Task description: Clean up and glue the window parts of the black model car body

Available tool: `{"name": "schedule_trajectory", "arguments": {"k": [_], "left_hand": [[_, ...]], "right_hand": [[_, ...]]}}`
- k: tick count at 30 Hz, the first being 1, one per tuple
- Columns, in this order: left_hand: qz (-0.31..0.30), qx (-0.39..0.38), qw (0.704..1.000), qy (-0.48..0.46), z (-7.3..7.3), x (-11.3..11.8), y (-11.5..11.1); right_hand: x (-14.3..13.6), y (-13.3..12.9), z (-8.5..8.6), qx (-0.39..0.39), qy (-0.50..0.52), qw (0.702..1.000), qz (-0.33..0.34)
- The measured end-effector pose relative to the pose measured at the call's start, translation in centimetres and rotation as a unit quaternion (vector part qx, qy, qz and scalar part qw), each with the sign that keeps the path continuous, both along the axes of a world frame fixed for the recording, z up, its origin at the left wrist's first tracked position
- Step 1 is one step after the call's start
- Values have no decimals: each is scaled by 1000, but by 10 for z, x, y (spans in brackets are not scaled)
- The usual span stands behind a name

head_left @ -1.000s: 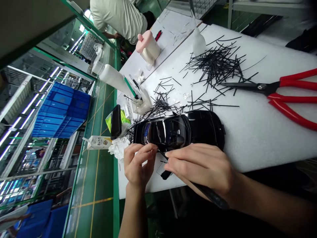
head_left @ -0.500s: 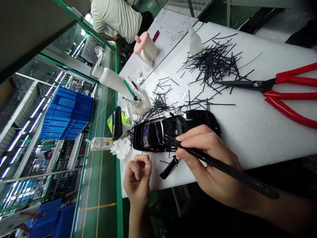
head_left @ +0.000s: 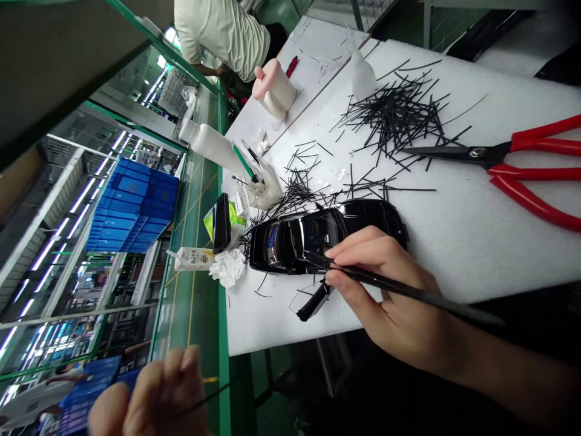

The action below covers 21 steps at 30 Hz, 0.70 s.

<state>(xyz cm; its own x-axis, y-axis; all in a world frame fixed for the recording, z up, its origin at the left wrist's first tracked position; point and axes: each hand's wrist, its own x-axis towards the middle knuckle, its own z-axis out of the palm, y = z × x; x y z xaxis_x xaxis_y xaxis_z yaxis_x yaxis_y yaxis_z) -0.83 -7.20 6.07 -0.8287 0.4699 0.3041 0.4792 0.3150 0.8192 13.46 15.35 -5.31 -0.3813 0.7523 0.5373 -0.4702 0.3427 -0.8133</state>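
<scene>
A glossy black model car (head_left: 363, 212) lies on the white foam-topped table, its side door (head_left: 314, 301) swung out toward me. My right hand (head_left: 399, 290) is closed around black tweezers (head_left: 408, 293), whose tips reach the car's door opening. Low at the left, off the table, my left hand (head_left: 158, 393) is smeared by motion with its fingers curled. A thin black strip (head_left: 211, 395) sticks out from those fingers. Many similar strips lie in a heap (head_left: 394, 115) beyond the car, with a smaller scatter (head_left: 297, 184) nearer to it.
Red-handled scissors (head_left: 481, 154) lie at the right. A squeeze bottle (head_left: 362, 75), a pink-lidded mug (head_left: 275, 88), a tool cup (head_left: 265, 191), a white bottle (head_left: 211, 145), crumpled tissue (head_left: 227, 267) and a drink carton (head_left: 194, 258) stand about. A person in a pale shirt (head_left: 218, 33) is beyond.
My left hand has moved away from the car's side, down and left past the table edge, with the thin black strip. My right hand and the tweezers stay at the car.
</scene>
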Motion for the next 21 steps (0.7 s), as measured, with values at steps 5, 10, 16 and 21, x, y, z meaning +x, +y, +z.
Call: {"name": "schedule_trajectory", "arguments": {"k": [5, 10, 16, 21], "left_hand": [[-52, 94, 980, -168, -9, -2, 54], [-235, 142, 929, -248, -4, -30, 119], [-285, 157, 908, -263, -9, -54, 151], [-267, 174, 905, -283, -25, -63, 140]], "right_hand": [[-3, -2, 0, -43, 50, 996, 53], [11, 15, 13, -96, 57, 993, 41], [52, 77, -15, 101, -260, 959, -45], [64, 103, -41, 203, -410, 883, -103]]}}
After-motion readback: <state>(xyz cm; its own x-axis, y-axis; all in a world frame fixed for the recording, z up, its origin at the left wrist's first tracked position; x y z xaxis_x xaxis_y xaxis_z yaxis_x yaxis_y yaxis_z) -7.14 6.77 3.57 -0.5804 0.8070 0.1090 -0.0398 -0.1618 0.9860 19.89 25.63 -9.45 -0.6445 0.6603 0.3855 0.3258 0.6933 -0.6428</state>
